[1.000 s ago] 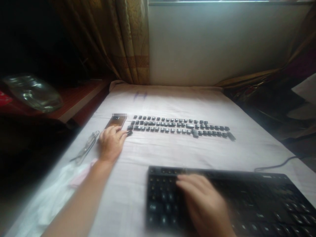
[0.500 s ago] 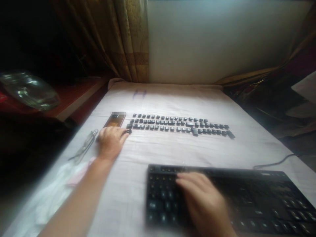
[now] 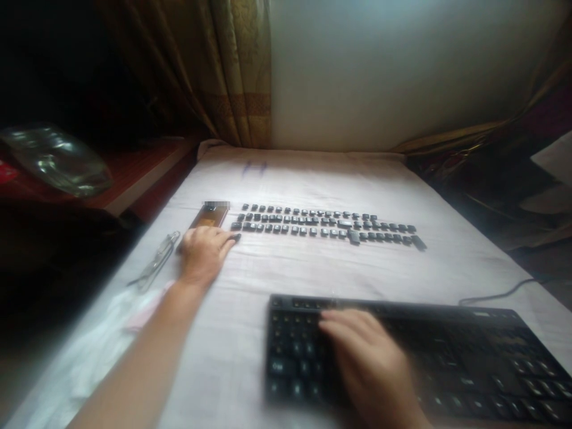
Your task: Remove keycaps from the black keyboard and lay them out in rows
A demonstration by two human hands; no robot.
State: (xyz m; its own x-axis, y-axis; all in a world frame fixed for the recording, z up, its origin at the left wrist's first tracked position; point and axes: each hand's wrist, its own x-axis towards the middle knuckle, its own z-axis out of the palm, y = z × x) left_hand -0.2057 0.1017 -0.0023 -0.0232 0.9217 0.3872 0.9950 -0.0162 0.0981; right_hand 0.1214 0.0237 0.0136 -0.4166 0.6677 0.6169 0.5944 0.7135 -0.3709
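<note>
My left hand (image 3: 203, 250) is closed, its thumb and fingers pinching a small black keycap (image 3: 235, 237) just in front of the left end of the keycap rows. Beyond its knuckles lies a brown phone-like slab (image 3: 209, 217), partly covered by the hand. Three rows of loose black keycaps (image 3: 295, 230) stretch to the right across the sheet. Near me is a black keyboard (image 3: 451, 357). On its left part rests my right hand (image 3: 366, 351), fingers stretched together and pointing left; its thumb and the keys beneath are hidden.
A pair of glasses (image 3: 158, 259) lies left of my left wrist, with white and pink cloth (image 3: 107, 339) nearer me. The keyboard's cable (image 3: 496, 295) runs off right. A glass vessel (image 3: 58, 158) stands on a reddish wooden surface (image 3: 147, 170) at far left.
The keycap in my left hand has tilted slightly and sits a little closer to the front row's left end. My right hand stays on the keyboard.
</note>
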